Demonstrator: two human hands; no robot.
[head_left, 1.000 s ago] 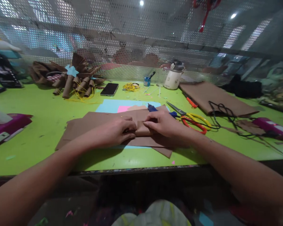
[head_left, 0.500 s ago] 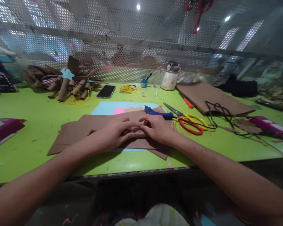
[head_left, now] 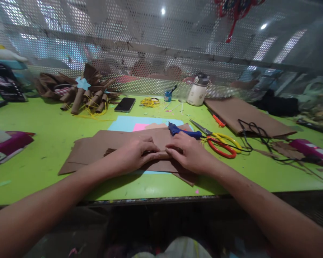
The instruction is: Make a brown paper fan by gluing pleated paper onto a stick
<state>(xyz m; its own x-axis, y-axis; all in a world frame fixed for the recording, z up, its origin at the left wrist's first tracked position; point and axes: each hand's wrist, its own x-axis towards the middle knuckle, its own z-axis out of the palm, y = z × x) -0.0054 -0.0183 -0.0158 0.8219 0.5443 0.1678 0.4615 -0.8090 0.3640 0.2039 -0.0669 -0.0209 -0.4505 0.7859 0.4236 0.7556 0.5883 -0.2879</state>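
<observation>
Both my hands rest on a stack of brown paper sheets at the near middle of the green table. My left hand and my right hand meet fingertip to fingertip and press a small folded or rolled piece of brown paper between them, fingers curled around it. Light blue and pink sheets lie under the brown stack.
A blue glue gun, red and yellow scissors, and black cord lie to the right. Brown paper rolls, a phone, yellow string, a white jar and a perforated screen stand behind. Pink devices sit at both sides.
The hands have closed in on the small brown piece and pressed it flatter against the stack; the view shifted slightly.
</observation>
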